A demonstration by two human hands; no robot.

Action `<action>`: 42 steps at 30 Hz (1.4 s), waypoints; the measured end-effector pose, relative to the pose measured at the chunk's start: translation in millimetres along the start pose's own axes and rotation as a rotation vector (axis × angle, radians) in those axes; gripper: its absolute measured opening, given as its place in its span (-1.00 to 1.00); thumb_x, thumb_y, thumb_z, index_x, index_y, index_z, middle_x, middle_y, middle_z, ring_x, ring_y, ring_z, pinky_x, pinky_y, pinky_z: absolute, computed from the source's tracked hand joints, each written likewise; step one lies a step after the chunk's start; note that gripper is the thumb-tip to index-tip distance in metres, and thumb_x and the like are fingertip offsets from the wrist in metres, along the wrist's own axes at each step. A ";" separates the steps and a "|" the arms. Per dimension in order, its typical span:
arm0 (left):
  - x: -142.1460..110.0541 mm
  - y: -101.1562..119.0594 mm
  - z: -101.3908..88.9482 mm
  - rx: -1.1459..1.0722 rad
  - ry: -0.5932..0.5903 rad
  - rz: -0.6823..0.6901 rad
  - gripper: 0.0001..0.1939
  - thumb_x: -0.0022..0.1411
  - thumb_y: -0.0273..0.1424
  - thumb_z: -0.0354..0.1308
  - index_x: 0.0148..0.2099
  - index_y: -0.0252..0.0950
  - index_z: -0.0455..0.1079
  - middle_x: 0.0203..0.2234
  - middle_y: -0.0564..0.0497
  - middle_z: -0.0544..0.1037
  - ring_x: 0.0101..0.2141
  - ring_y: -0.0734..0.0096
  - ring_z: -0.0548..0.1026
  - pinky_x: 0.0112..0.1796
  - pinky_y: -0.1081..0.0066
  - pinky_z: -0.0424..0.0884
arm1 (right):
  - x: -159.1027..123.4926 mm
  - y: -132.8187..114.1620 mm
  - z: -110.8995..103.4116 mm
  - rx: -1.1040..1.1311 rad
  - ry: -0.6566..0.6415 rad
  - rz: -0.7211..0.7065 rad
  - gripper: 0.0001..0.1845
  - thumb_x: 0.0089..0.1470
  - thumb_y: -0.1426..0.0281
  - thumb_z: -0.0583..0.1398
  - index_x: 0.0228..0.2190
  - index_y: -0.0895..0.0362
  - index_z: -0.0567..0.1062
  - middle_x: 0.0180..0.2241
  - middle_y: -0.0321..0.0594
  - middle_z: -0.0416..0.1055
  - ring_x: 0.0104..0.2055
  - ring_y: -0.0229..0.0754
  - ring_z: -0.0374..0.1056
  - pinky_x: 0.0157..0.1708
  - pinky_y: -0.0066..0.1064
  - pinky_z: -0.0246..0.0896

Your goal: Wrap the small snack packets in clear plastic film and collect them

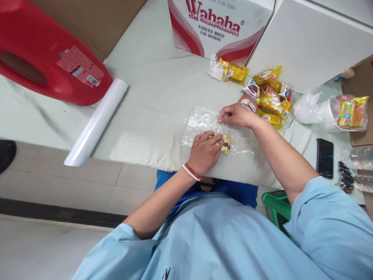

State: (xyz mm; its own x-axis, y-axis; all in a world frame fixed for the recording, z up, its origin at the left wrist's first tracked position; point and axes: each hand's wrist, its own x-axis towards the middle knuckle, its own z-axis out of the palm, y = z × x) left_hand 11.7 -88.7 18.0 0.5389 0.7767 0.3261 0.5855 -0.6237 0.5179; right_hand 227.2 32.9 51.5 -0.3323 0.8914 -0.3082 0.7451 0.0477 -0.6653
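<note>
A clear plastic bag (201, 120) lies crinkled and flat near the table's front edge. My left hand (204, 149), with a ring and bracelets, rests on it palm down, fingers stretched out. Its fingertips touch a small yellow packet (226, 144) with a dark band, partly covered by the hand. My right hand (237, 115) has thumb and fingers pinched together at the bag's upper edge. Just beyond that hand is a pile of yellow-wrapped snacks (271, 99), with a few brown and white packs among them.
A roll of plastic film (96, 122) lies beside a big red jug (55, 54) at left. A Wahaha carton (218, 27) stands behind, with more yellow packs (235, 74) before it. At right are a white cup (330, 109), a phone (325, 158) and keys (345, 177).
</note>
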 end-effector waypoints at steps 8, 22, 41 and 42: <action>0.4 1.5 -4.2 0.044 -0.035 -0.005 -0.68 0.52 -0.41 0.04 0.14 -0.22 0.59 0.14 -0.07 0.66 0.11 0.09 0.51 0.02 0.05 0.45 | -57.3 -29.1 22.6 -0.202 0.296 -0.319 -0.74 0.29 0.32 0.21 -0.18 0.14 0.70 -0.31 -0.15 0.49 -0.30 -0.18 0.39 -0.23 -0.36 0.25; -21.1 -4.1 13.6 -0.006 0.322 -0.036 -0.85 0.47 -0.40 0.16 -0.11 -0.24 0.57 -0.10 -0.11 0.68 -0.01 0.22 0.61 0.04 0.14 0.59 | -116.5 -8.9 125.4 -0.112 0.600 -0.553 -0.58 0.45 0.40 0.08 0.21 0.00 0.55 -0.13 -0.10 0.58 -0.12 -0.13 0.48 -0.11 -0.29 0.47; 35.5 -60.9 -51.8 -0.658 0.282 -0.741 -0.58 0.47 -0.04 0.09 0.02 -0.30 0.46 -0.01 -0.13 0.61 0.08 0.17 0.51 0.16 0.17 0.36 | -124.6 -1.6 122.3 -0.154 0.370 -0.509 -0.58 0.43 0.45 0.07 0.14 -0.03 0.61 -0.12 -0.13 0.45 -0.15 -0.11 0.26 -0.03 -0.23 0.33; 38.5 -60.5 -53.9 -0.621 0.090 -0.695 -0.53 0.39 -0.04 0.20 0.08 -0.33 0.46 -0.03 -0.14 0.62 0.05 0.14 0.53 0.16 0.15 0.37 | -125.5 -1.6 121.1 -0.149 0.364 -0.510 -0.58 0.42 0.45 0.08 0.13 -0.04 0.61 -0.12 -0.14 0.44 -0.15 -0.11 0.26 -0.02 -0.22 0.33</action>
State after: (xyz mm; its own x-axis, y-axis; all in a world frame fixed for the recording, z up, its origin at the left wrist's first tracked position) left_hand -35.6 -16.3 41.9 0.1255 0.9777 -0.1685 0.3165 0.1216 0.9408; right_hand 197.6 -133.6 8.9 -0.4678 0.8351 0.2896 0.6265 0.5444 -0.5578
